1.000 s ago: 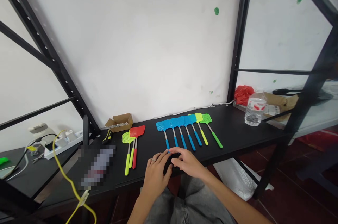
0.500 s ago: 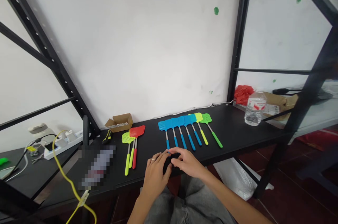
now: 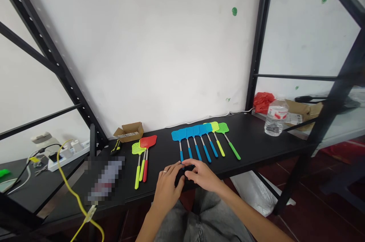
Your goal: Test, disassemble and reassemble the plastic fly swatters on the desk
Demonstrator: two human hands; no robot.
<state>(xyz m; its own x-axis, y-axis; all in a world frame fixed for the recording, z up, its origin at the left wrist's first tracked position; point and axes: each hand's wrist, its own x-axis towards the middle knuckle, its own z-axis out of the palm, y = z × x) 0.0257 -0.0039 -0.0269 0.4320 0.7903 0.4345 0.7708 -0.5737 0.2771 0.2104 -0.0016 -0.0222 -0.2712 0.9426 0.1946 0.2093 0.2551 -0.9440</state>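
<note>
My left hand (image 3: 169, 184) rests at the front of the black shelf, fingers stretched out together, thumb apart. Opposite it, my right hand (image 3: 203, 176) has bent fingers, with a gap between index finger and thumb. The fingertips of both hands meet at the lower handle end of the leftmost blue fly swatter (image 3: 179, 135); whether they press on it I cannot tell. More blue swatters (image 3: 194, 131) overlap in a fan to its right, followed by a yellow swatter (image 3: 219, 147) and a green swatter (image 3: 223, 128). Left of my hands lie a red swatter (image 3: 148, 142) and two yellow-green swatters (image 3: 137, 148).
A small cardboard box (image 3: 129, 132) stands by the wall, near a yellow-black cutter (image 3: 116, 147). At left are a power strip (image 3: 70, 155) and a yellow cable (image 3: 74, 195). A water bottle (image 3: 275, 118) stands right. Black metal posts (image 3: 261, 36) frame the shelf.
The hands and swatters stay almost in place. My left hand has shifted very slightly left; the camera view has barely moved.
</note>
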